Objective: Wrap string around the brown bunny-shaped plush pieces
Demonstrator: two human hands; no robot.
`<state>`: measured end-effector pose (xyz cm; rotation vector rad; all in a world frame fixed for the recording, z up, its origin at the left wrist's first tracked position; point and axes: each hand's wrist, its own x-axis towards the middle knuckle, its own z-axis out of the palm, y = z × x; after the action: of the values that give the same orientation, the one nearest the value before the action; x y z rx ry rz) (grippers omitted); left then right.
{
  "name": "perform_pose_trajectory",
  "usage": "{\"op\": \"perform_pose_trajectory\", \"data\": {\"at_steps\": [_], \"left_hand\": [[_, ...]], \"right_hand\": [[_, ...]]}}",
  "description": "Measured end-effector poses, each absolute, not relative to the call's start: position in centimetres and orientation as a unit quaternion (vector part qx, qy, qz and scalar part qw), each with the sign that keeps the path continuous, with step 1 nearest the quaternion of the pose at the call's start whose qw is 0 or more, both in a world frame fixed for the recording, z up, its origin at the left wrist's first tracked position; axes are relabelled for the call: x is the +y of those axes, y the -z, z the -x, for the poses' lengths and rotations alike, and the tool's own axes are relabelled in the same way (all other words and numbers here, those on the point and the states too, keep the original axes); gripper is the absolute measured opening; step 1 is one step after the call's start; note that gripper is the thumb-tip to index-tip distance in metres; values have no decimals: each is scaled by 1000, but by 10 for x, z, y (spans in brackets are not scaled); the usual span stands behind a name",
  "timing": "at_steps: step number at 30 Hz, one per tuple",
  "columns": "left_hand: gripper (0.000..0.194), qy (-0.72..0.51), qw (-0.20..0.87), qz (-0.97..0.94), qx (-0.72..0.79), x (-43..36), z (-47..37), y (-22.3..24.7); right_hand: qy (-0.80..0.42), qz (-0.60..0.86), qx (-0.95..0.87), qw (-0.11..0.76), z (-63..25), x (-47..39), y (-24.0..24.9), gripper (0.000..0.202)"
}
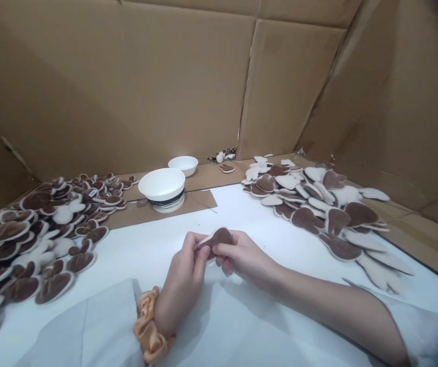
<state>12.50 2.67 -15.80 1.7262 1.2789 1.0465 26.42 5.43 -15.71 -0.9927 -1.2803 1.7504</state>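
A brown fabric piece with a pale edge (222,236) is held up over the white table, its rounded end pointing up. My left hand (191,260) pinches its left, narrower part between thumb and fingers. From the other side my right hand (244,255) grips the same piece, the thumb lying across its front. Fingers cover much of its lower part. An orange scrunchie (151,326) circles my left wrist.
At left lies a heap of brown-and-white pieces with folded, ear-like tops (54,270). Flat, rabbit-head-shaped pieces (306,219) are piled at right. A white bowl with black stripes (161,184) and a smaller white bowl (183,164) stand behind. Cardboard walls (181,92) enclose the table.
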Motion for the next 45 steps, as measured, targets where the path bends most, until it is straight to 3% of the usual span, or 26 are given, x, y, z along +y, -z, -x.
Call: {"op": "perform_pose_trajectory", "data": {"at_steps": [11,24,28,33,35,45], "left_hand": [[11,-433,432,-638,468,34,-119,165],[10,-437,435,-632,470,34,-116,166],[8,-401,320,-692,508,35,-115,163],[24,-414,-20,-789,454,33,-116,161],[24,-401,-101,-804,428,32,-118,161],[21,-404,-126,-797,430,26,-124,157]], "right_hand": [[-729,375,-456,346,-271,60,152,27],[-763,338,-453,314,-276,61,148,31],[-753,354,-454,317,-275,61,148,30],[-739,356,-461,338,-273,59,151,27],[-732,347,-472,347,-272,58,151,26],[-725,350,-480,350,-268,52,151,26]]}}
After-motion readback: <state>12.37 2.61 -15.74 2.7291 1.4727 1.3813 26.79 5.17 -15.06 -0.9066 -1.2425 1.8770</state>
